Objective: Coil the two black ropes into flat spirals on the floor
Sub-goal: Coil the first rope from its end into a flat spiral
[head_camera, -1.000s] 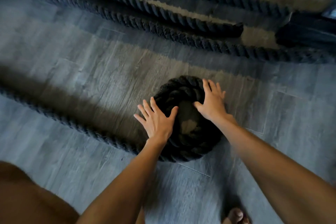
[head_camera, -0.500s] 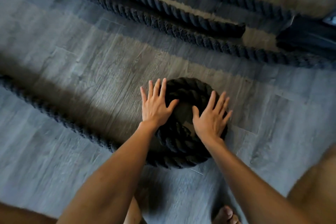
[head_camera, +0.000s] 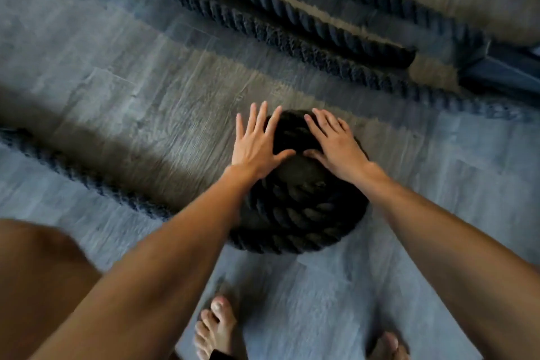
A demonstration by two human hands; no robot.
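A thick black rope is wound into a small flat spiral on the grey wood floor, in the middle of the view. Its loose tail runs off to the left across the floor. My left hand lies flat on the spiral's far left rim, fingers spread. My right hand presses flat on the spiral's far right part, fingers apart. Neither hand grips the rope. Farther back, more lengths of black rope lie in straight parallel runs, one ending in a capped tip.
My bare feet stand just in front of the spiral, and my left knee fills the lower left. A dark metal base sits at the far right. Open floor lies between the spiral and the straight ropes.
Both hands have slid toward the far side of the spiral and closer together, turning the coil. The view has shifted so the feet now show.
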